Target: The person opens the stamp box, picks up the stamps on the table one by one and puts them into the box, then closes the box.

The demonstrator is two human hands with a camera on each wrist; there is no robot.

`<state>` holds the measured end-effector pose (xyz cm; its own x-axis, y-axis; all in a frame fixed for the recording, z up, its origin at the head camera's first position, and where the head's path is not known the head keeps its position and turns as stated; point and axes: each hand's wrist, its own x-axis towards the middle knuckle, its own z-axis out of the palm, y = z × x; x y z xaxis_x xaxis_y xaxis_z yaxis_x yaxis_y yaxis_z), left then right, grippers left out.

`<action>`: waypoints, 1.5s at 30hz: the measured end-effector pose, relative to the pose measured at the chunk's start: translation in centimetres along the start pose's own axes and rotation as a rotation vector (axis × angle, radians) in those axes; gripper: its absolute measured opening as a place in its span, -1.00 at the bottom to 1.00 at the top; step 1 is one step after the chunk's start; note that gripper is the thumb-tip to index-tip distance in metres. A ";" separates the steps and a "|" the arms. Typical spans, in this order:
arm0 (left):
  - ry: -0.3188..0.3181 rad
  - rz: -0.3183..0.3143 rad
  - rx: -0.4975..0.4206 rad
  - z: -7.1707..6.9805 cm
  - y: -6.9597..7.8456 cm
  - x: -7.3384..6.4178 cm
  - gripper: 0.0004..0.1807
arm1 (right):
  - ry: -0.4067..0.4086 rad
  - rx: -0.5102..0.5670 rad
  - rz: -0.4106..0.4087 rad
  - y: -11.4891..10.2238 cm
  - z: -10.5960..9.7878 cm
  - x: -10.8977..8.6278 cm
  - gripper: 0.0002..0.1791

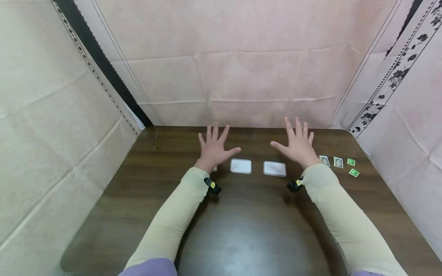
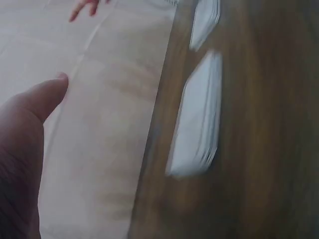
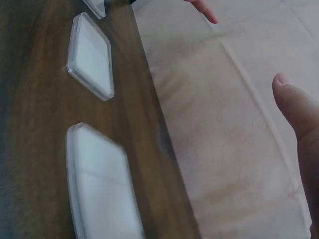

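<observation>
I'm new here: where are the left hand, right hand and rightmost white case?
Left hand [image 1: 213,150], head view, back of hand.
Right hand [image 1: 299,148], head view, back of hand.
Rightmost white case [image 1: 274,168], head view, top face.

Hands, two, bare: left hand [image 1: 212,152]; right hand [image 1: 299,148]; five digits each.
Left forearm sleeve [image 1: 164,226], pale cream-yellow, close-fitting, lightly creased crosswise; ends at the wrist in a cuff [image 1: 195,178] of paler, faintly greenish tone.
Right forearm sleeve [image 1: 352,226], matching in colour and cut, with like cuff [image 1: 320,177].
Left upper garment [image 1: 150,267], plain purple, visible at the lower edge only; right upper garment [image 1: 366,273], same purple, a sliver.
Left wrist device [image 1: 215,189], small, black, with yellow sticker [image 1: 212,185].
Right wrist device [image 1: 294,186], likewise black, with yellow mark [image 1: 299,183].
</observation>
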<state>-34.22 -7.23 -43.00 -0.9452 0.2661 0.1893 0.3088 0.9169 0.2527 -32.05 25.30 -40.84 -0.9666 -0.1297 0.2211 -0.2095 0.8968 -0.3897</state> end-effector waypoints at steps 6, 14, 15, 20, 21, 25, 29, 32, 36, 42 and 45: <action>-0.037 0.091 -0.086 2.4 2.9 -0.1 0.09 | -0.006 0.041 -0.023 1.6 1.1 -1.2 0.14; -0.088 0.131 -0.112 4.9 6.5 -0.3 0.05 | -0.043 0.046 -0.064 3.7 2.8 -3.4 0.02; -0.097 0.139 -0.114 5.1 6.8 -0.3 0.04 | -0.049 0.042 -0.058 4.0 3.1 -3.7 0.02; -0.137 0.170 -0.136 5.9 8.4 -0.3 0.00 | -0.062 0.025 -0.078 4.7 4.4 -4.8 -0.01; -0.145 0.169 -0.148 6.2 8.6 -0.3 0.00 | -0.062 0.018 -0.088 4.8 4.6 -5.0 -0.02; -0.182 0.155 -0.163 7.3 9.4 -0.4 0.01 | -0.077 -0.019 -0.102 4.9 5.5 -5.5 0.05; -0.198 0.144 -0.126 8.2 10.0 -0.5 0.01 | -0.109 -0.030 -0.069 4.7 6.2 -5.9 0.13; -0.191 0.143 -0.091 8.6 10.2 -0.4 0.00 | -0.113 -0.030 -0.057 4.6 6.6 -5.9 0.12; -0.179 0.153 -0.073 8.8 10.3 -0.2 -0.02 | -0.099 -0.031 -0.050 4.5 6.9 -5.9 0.09; -0.192 0.155 -0.075 9.0 10.4 0.1 -0.04 | -0.091 -0.057 -0.043 4.4 7.1 -5.8 0.00; -0.203 0.159 -0.098 8.9 10.4 0.2 -0.06 | -0.079 -0.052 -0.047 4.3 7.2 -5.8 -0.11</action>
<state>-32.14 5.06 -48.78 -0.8829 0.4677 0.0425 0.4545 0.8282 0.3277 -28.42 26.84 -50.24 -0.9648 -0.2037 0.1663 -0.2494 0.9092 -0.3334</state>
